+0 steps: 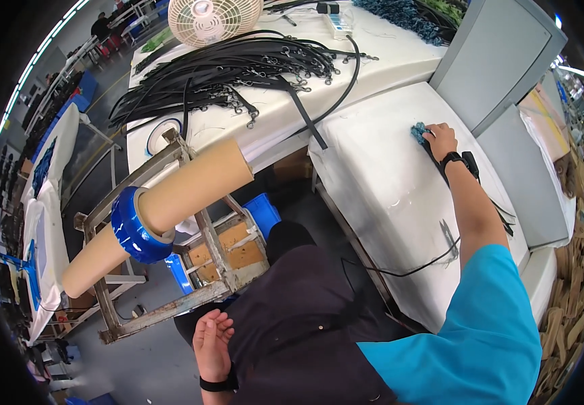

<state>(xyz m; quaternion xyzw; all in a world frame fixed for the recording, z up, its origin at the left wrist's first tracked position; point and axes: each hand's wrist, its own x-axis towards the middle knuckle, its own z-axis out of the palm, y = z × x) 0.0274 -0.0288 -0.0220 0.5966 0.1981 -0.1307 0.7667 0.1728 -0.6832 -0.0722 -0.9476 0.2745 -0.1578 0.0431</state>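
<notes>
At the right, my right hand (442,139) reaches far across a white-covered table (379,175). Its fingers are closed on a small teal tufted bundle (419,132), part of which pokes out past the fingertips. A black strap (434,160) runs from under that hand along my forearm; whether it joins the bundle I cannot tell. Low in the middle, my left hand (213,343) hangs palm up beside my dark apron. Its fingers are loosely bent and apart, with nothing in them.
Black straps with metal clips (231,64) lie heaped on the far table, near a round fan (214,20). On the left, a metal frame (163,317) bears a cardboard tube (197,185) with a blue tape roll (133,226) around it. A grey panel (494,54) stands at the right.
</notes>
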